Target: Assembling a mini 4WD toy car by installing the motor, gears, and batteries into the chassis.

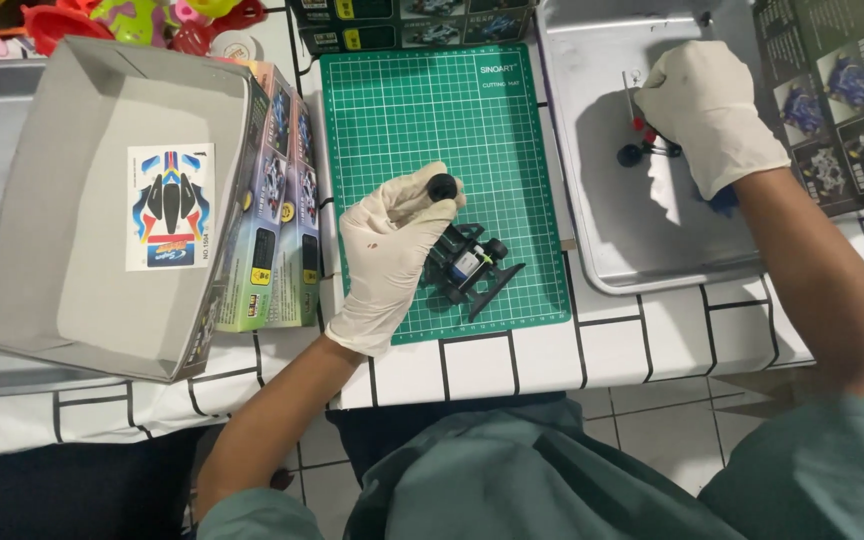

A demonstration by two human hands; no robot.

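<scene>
My left hand [384,250], in a white glove, pinches a small black wheel [441,186] between thumb and fingers above a green cutting mat [422,110]. Right beside it on the mat lies a black toy car chassis [469,264] with a white part in its middle. My right hand [704,105], also gloved, reaches into a grey metal tray [602,230] at the right and rests on small parts there: a black wheel [630,154] and a red piece [640,124]. Whether its fingers grip any of them is hidden.
An open grey cardboard box lid [72,300] with a colourful sticker sheet [170,205] lies at the left, beside a printed toy box [274,220]. Printed instruction sheets [842,90] lie at the right. Bright plastic toys [132,20] crowd the far left corner.
</scene>
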